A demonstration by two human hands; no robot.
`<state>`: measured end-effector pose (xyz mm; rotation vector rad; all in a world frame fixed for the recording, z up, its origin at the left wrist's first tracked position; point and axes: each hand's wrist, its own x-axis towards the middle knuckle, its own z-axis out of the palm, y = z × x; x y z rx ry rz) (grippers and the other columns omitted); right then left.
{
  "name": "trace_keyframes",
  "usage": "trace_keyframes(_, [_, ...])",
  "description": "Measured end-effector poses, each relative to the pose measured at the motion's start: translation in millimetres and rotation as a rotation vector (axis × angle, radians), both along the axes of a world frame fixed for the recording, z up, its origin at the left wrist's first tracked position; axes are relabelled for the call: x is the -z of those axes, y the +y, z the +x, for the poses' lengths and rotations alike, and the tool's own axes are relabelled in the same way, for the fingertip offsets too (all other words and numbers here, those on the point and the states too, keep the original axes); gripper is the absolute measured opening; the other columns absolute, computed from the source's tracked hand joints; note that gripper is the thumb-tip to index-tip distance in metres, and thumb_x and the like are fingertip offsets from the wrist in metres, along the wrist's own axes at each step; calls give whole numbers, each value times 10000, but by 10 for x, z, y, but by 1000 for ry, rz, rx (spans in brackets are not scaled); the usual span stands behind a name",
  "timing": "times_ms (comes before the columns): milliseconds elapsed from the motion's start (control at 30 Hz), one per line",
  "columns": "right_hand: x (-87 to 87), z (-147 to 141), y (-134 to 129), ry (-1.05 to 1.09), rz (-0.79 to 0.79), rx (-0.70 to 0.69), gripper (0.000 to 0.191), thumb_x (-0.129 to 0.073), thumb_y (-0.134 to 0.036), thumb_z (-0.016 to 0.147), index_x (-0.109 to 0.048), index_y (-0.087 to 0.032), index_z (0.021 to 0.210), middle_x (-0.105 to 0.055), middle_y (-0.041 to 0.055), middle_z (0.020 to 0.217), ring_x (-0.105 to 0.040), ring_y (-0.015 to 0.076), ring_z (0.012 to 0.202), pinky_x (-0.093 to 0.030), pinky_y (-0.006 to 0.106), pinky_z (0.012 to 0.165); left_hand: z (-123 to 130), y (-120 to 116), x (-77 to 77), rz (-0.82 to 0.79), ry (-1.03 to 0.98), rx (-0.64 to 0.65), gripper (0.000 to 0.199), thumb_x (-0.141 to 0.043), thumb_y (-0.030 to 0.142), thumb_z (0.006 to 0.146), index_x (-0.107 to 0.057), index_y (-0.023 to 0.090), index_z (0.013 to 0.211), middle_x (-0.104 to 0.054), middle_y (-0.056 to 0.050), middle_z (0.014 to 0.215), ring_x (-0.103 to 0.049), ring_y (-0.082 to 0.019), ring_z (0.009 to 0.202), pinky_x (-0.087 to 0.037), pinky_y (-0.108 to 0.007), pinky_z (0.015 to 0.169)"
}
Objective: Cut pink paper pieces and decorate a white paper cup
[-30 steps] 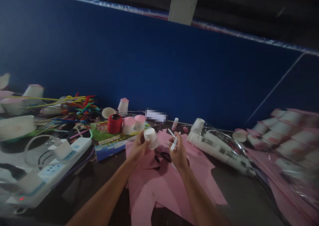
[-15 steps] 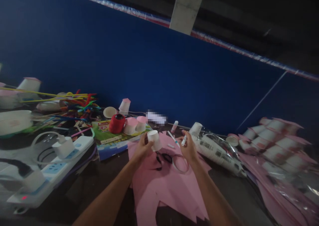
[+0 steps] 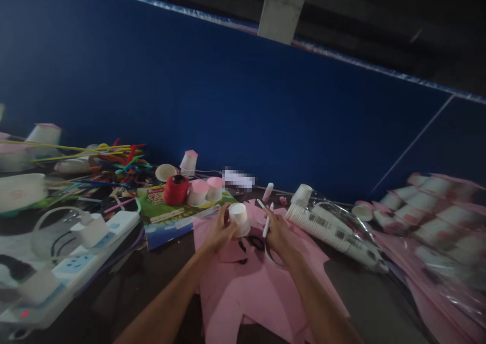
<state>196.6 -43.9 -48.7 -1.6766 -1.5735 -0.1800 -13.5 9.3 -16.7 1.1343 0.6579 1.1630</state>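
Note:
My left hand (image 3: 221,231) is closed around the side of a small white paper cup (image 3: 238,213), tilted with its base toward me. Just to the right, my right hand (image 3: 279,231) grips a slim white marker (image 3: 267,225), held nearly upright. A second thin white piece (image 3: 260,203) shows by its fingertips; whether this is a cap or another pen I cannot tell. Below both hands lie black-handled scissors (image 3: 257,242) on pink paper (image 3: 243,283). A pale ring (image 3: 272,259), partly hidden by my right wrist, rests there too.
At left are a power strip (image 3: 81,263), colourful pipe cleaners (image 3: 125,162) and a green-blue paper pad (image 3: 163,227) bearing a red spool (image 3: 176,190) and pink-topped cups (image 3: 198,193). Bagged paper cups (image 3: 326,225) lie right, beside stacked cups (image 3: 429,202). A glue stick (image 3: 268,191) stands behind.
My right hand has turned and come closer to the cup, and the marker now points more upright. The cup in my left hand has moved slightly right and down. The view has shifted a little.

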Motion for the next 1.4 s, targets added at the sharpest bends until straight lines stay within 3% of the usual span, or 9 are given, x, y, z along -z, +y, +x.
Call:
trace_keyframes(167, [9,-27,-15,-99,-86,67,520,-511,-48,732,-664,-249,1187,-709,105,920,-638,269,849,-485,380,778,-2,-10,-56,91,57,38,447,-696,101,611,-652,265,1024,-679,-37,1055,-568,-277,1108,-420,-364,966])
trace_keyframes(333, [-15,-17,-26,169,-11,-59,408,-549,-146,772,-655,-199,1163,-693,103,889,-645,263,836,-507,418,782,0,18,-27,124,99,83,476,-665,84,609,-659,245,1057,-664,-50,1125,-553,-275,1140,-375,-376,1028])
trace_keyframes(467, [-144,-104,-84,413,81,-153,405,-552,-278,839,-554,-176,1231,-679,95,964,-665,218,817,-549,369,704,-39,-1,-25,180,130,-122,463,-681,82,621,-673,250,1053,-629,-45,1175,-506,-258,1185,-330,-359,1067])
trace_keyframes(567, [-304,-254,-158,729,132,-249,373,-613,-312,844,-540,-194,1190,-673,43,887,-655,173,693,-556,366,701,-61,-76,-104,313,144,-238,235,-681,134,693,-714,235,902,-646,-39,948,-560,-220,954,-416,-314,926])
trace_keyframes(733, [-494,-515,-298,1048,161,-504,366,-647,-298,852,-525,-221,1188,-690,31,882,-656,160,684,-559,354,693,-2,-240,-194,300,153,-3,133,-628,270,805,-729,204,860,-596,-28,719,-525,-159,641,-440,-280,638])
trace_keyframes(867, [-525,-598,-395,999,73,-554,374,-676,-301,844,-535,-256,1188,-708,37,949,-685,180,768,-563,331,700,54,-313,-211,455,191,89,265,-631,330,832,-729,212,1048,-573,-36,838,-544,-170,782,-467,-291,718])
trace_keyframes(1100, [-537,-605,-409,778,138,-473,363,-659,-319,857,-560,-249,1200,-696,67,1032,-672,193,827,-548,366,765,94,-344,-216,615,176,22,199,-616,339,871,-727,202,962,-559,-71,976,-555,-176,915,-507,-287,773])
trace_keyframes(1267, [-641,-499,-397,1145,259,-525,293,-571,-445,905,-621,-254,1121,-602,-32,624,-525,120,546,-446,265,554,33,-277,-170,843,321,-113,214,-470,204,942,-651,197,1055,-653,-76,991,-610,-159,897,-510,-285,774])
trace_keyframes(1400, [-660,-437,-409,1204,289,-571,325,-632,-527,841,-717,-215,872,-482,-50,490,-450,98,502,-392,245,541,1,-201,-125,981,398,-228,186,-501,152,926,-644,182,1043,-646,-66,938,-617,-144,858,-506,-252,724])
